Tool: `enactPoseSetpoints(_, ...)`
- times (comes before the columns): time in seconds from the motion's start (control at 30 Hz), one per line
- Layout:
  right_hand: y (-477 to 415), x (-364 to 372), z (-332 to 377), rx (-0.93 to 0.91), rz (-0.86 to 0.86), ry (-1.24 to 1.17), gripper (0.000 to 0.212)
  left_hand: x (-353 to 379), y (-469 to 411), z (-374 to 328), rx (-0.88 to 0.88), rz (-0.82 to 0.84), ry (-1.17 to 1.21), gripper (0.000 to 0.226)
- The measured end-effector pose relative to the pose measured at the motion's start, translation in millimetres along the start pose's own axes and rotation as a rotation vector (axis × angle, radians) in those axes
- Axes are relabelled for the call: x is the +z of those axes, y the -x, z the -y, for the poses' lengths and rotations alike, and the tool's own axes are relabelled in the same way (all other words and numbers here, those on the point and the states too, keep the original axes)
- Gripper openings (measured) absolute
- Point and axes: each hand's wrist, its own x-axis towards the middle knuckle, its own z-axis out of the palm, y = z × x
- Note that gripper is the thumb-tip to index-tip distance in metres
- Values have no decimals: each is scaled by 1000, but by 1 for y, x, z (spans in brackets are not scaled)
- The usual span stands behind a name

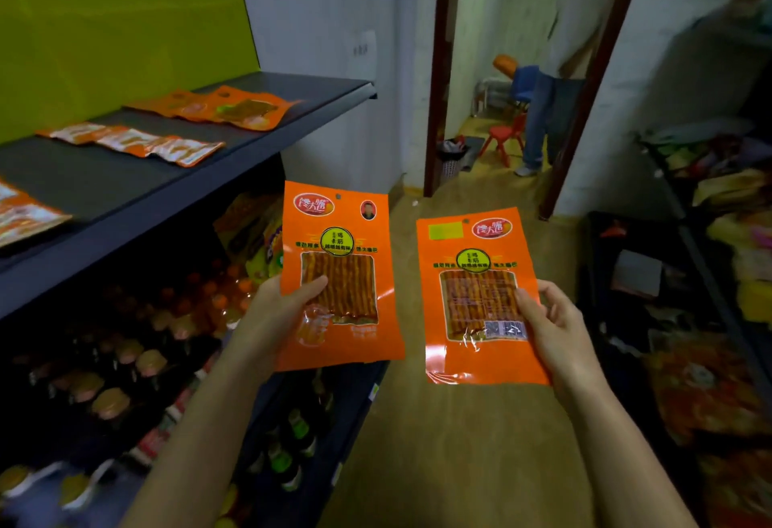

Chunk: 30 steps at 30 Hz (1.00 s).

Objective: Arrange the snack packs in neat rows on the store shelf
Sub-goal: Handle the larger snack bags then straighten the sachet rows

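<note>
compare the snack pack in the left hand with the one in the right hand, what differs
The left pack has its logo top left and a small portrait top right; the right pack has its logo top right and a yellow-green patch top left. The right pack shows a barcode-like patch on its window; the left pack shows none. Both are orange, held upright, with windows of reddish strips.

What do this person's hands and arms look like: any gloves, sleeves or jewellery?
The left hand and right hand wear no gloves, and no ring shows on the fingers in view. The left forearm and right forearm carry no sleeve, watch or bracelet as far as the picture's bottom edge. Anything worn higher up is out of view.
</note>
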Motion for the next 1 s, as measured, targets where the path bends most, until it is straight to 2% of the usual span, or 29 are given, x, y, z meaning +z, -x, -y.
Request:
enactPoseSetpoints(0.17, -107, -18, 5, -34, 100, -53, 7, 52, -59, -12, -7, -107, 51, 10)
enactPoseSetpoints(0.47, -294, -11, 54, -162, 348, -42, 7, 118, -149, -77, 64, -329, 184, 13)
enactPoseSetpoints(0.7, -399, 42, 72, -246, 491, -55, 9, 124, -209, -126, 117, -474, 156, 14)
enactPoseSetpoints(0.87, -463, 86, 95, -275, 549, -118, 9, 115, -269, -159, 281, -519, 131, 19)
enactPoseSetpoints(1.0, -508, 127, 124, -292, 585, -173, 10, 95, -332, -191, 367, -622, 77, 20)
